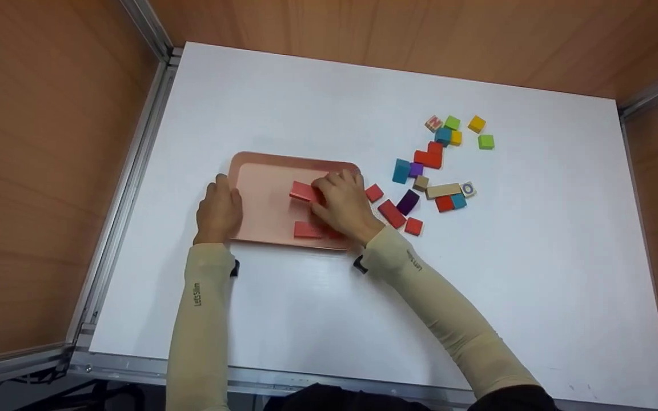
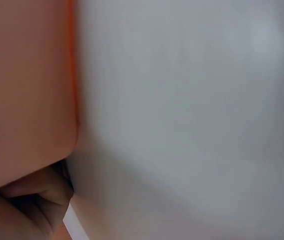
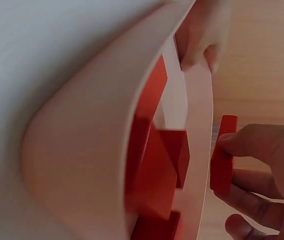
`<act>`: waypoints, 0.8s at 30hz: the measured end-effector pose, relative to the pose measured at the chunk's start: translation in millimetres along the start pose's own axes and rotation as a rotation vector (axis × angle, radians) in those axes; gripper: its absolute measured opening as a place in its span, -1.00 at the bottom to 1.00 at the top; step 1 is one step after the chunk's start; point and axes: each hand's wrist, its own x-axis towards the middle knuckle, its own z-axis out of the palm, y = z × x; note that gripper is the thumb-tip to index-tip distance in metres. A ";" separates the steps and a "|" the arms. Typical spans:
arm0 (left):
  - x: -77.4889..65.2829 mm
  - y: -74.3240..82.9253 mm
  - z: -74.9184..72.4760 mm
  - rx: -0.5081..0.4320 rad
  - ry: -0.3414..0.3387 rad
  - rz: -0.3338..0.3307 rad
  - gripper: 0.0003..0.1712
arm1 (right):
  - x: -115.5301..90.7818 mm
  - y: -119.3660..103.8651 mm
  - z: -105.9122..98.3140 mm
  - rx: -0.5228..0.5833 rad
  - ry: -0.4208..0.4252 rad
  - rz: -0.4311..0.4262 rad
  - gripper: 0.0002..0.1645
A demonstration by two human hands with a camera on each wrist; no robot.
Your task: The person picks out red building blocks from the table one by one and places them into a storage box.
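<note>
A pink tray (image 1: 266,200) lies on the white table, tilted on its side across the right wrist view. My left hand (image 1: 219,211) grips its left edge, thumb at the rim; the left wrist view shows curled fingers (image 2: 44,192) against the tray's outside wall (image 2: 26,90). Above the tray, my right hand (image 1: 345,204) pinches a red block (image 3: 224,157) between thumb and fingers. Inside the tray sit several other red blocks, one a flat block (image 1: 307,230) near the front; the right hand partly covers those in the head view.
Right of the tray lie loose blocks: a long red block (image 1: 392,214), a purple block (image 1: 408,202), small red cubes (image 1: 413,226), a long beige block (image 1: 443,190). Farther back are blue, yellow and green cubes (image 1: 485,142). Wooden panels (image 1: 49,142) wall the table.
</note>
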 end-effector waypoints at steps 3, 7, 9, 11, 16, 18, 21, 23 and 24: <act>0.6 0.3 0.7 -0.001 0.004 0.004 -0.64 | 4.1 -6.2 4.7 0.002 -0.024 -0.011 -0.47; 0.2 0.6 0.5 -0.001 0.004 0.002 -0.63 | 6.4 -9.0 11.4 0.003 -0.047 -0.033 -0.51; -0.3 1.0 0.6 -0.004 0.002 -0.006 -0.62 | 7.0 -9.3 14.9 0.003 -0.053 -0.047 -0.54; -0.2 1.9 0.2 -0.004 0.002 -0.008 -0.60 | 7.7 -9.3 17.9 0.009 -0.042 -0.064 -0.57; -0.9 1.1 0.2 -0.003 0.008 0.010 -0.59 | 10.7 -10.3 26.7 -0.034 -0.029 -0.105 -0.62; -1.3 0.4 0.2 -0.003 0.007 0.014 -0.60 | 11.3 -10.5 30.1 -0.053 -0.038 -0.110 -0.62; -1.7 -0.2 0.0 -0.001 0.000 0.012 -0.60 | 11.4 -10.6 34.2 -0.073 -0.068 -0.105 -0.61; -1.8 -0.4 -0.5 0.001 0.003 0.010 -0.60 | 11.3 -10.8 35.6 -0.083 -0.085 -0.102 -0.60; -1.7 -0.5 -0.8 0.000 0.007 0.011 -0.60 | 11.4 -10.9 36.0 -0.089 -0.088 -0.102 -0.60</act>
